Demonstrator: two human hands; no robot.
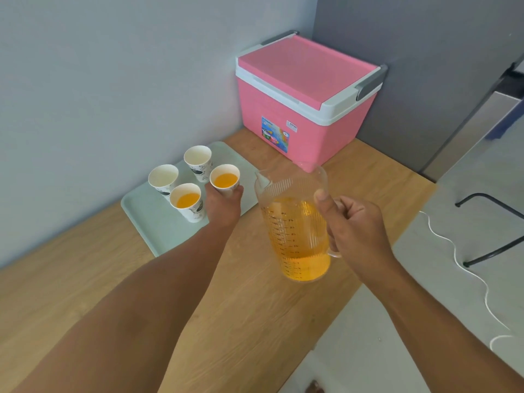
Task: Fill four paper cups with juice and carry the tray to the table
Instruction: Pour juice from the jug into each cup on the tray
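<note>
- The right hand [351, 222] held the jug [295, 228] by its handle. The jug was about half full, so it was likely heavy and sloshy.
- The left hand [224, 205] was wrapped around a full cup [225, 180] on the tray [147, 217].
- Paper cups squash easily, so hold them gently, low down.
- Two far cups [198, 158] looked empty.

I seem to be in a plain office or break room rather than a kitchen: a wood-grain counter [269, 307] set into a bare painted corner, a pink cooler box [300, 109] against a grey partition panel [425, 66], pale floor, black metal chair legs [493, 228] and a loose white cable [459, 259].
</note>
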